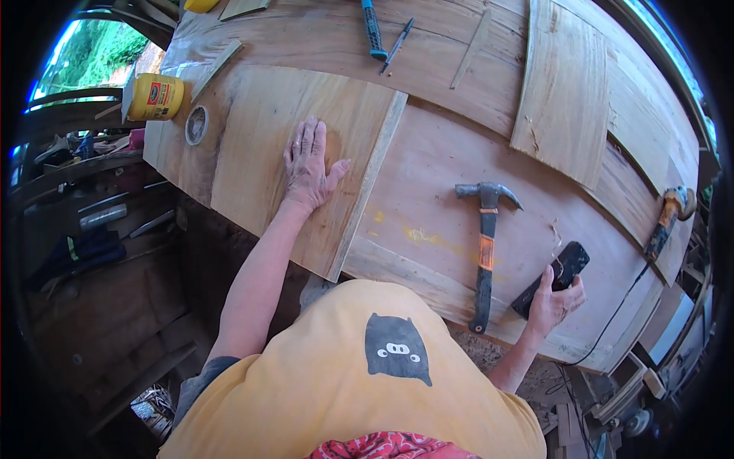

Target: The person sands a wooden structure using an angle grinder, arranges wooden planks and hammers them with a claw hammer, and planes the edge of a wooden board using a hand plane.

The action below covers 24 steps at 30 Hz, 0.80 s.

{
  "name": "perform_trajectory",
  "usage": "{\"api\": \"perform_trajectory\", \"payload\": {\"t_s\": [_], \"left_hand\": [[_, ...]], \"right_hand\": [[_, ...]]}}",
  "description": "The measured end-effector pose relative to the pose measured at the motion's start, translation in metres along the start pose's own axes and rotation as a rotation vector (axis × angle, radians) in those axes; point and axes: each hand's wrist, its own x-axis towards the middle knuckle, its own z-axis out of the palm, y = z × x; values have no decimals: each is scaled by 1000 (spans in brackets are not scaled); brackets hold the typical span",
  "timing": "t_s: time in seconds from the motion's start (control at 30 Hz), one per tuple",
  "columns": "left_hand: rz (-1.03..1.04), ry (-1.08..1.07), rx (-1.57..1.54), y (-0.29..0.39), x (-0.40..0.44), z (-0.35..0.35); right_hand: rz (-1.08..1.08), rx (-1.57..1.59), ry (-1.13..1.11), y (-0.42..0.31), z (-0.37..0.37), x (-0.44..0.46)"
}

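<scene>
My left hand (308, 170) lies flat, fingers stretched out, on a pale wooden panel (260, 153) at the left of the bench. At the right front, my right hand (553, 303) is wrapped around a dark hand plane (572, 261), which rests on the bench top. A thin curled wood shaving (558, 249) shows at the plane. Between my hands, nearer the right one, lies a claw hammer (486, 252) with a black and orange handle, its head pointing away from me. The underside of the plane is hidden.
A yellow tub (157, 97) and a roll of tape (196, 125) are at the left edge. A blue-handled tool (372, 30) and a pen-like tool (397, 46) lie at the back. Boards (562, 84) overlap at the right, near a corded power tool (667, 222).
</scene>
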Motion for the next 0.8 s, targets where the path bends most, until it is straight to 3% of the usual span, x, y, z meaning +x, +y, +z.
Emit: {"api": "perform_trajectory", "payload": {"t_s": [0.23,0.43,0.8], "left_hand": [[19,-12,32,4,3,-4],[282,-41,-101,70,81,-7],[283,-15,-11,80,89,8]], "right_hand": [[76,98,-77,-8,-1,4],[59,106,-46,-13,3,12],[17,147,55,3,14,13]]}}
